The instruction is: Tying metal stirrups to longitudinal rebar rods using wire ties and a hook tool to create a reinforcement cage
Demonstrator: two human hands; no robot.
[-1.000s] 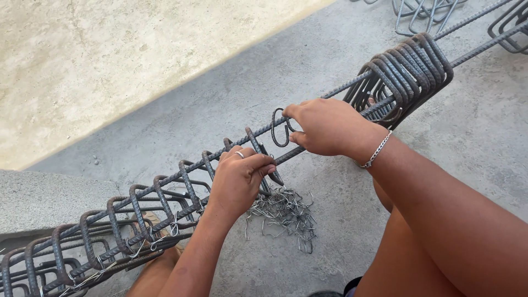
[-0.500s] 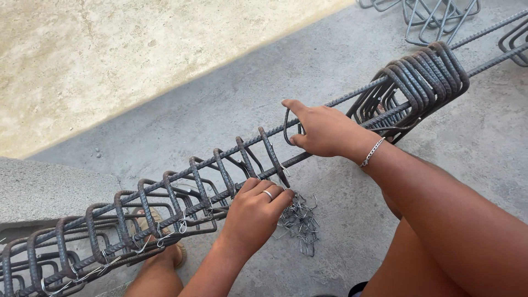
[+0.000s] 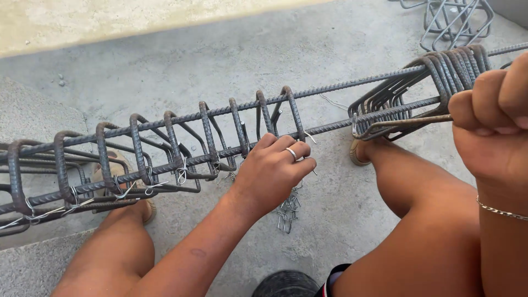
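Rebar cage (image 3: 165, 148) lying across the concrete floor (image 3: 181, 60). Left hand (image 3: 272, 168), since half a second ago, has shifted to the last spaced stirrup (image 3: 291, 113), grip curled on thin tie wire (loose ties (image 3: 289, 212) heaped below). Right hand (image 3: 489, 126) has risen from that stirrup, now fisted around a hooked rod (image 3: 410, 121) beside the bunched stirrups (image 3: 434, 71): tying begins.

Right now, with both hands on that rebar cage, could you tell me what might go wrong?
The left hand grips between close stirrups, so fingers could be pinched or pricked by cut tie wire ends. Loose tie wires lie by bare legs and might scratch. The right hand pulls a rusty hook tool, which may slip.
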